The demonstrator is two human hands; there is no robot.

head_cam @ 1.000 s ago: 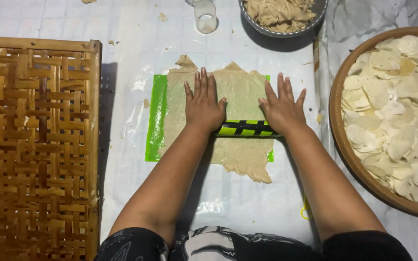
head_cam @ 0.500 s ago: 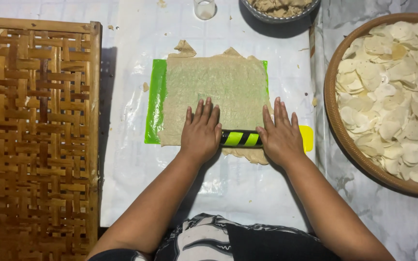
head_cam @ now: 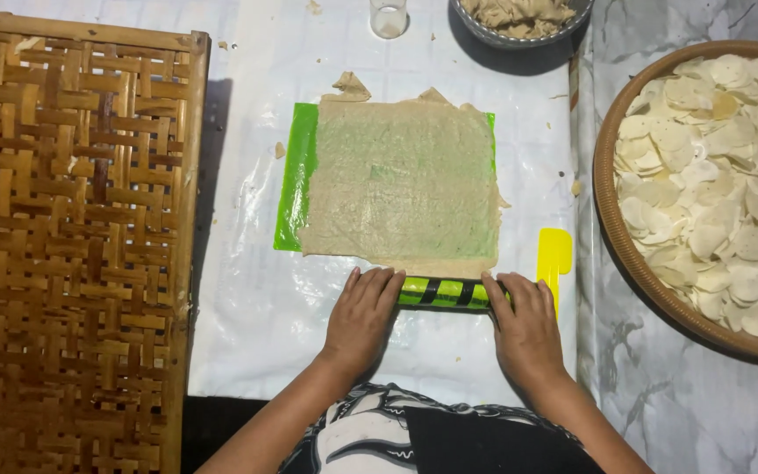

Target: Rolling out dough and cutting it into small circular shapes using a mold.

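Note:
A thin sheet of beige dough (head_cam: 401,180) lies flattened on a green plastic mat (head_cam: 294,180). Just below its near edge rests a green roller with black stripes (head_cam: 445,292). My left hand (head_cam: 361,318) presses palm down on the roller's left end. My right hand (head_cam: 525,326) presses on its right end. Both hands lie flat, fingers together, on top of the roller, which sits off the dough on the white plastic sheet (head_cam: 256,298).
A yellow scraper (head_cam: 554,259) lies right of the roller. A woven bamboo tray (head_cam: 67,246) fills the left side. A round basket (head_cam: 611,237) of pale thin discs stands at the right. A bowl of dough (head_cam: 519,17) and a small glass (head_cam: 389,17) sit at the far edge.
Both hands have drawn the roller toward me, from the middle of the dough to just past its near edge. The dough sheet now lies fully uncovered.

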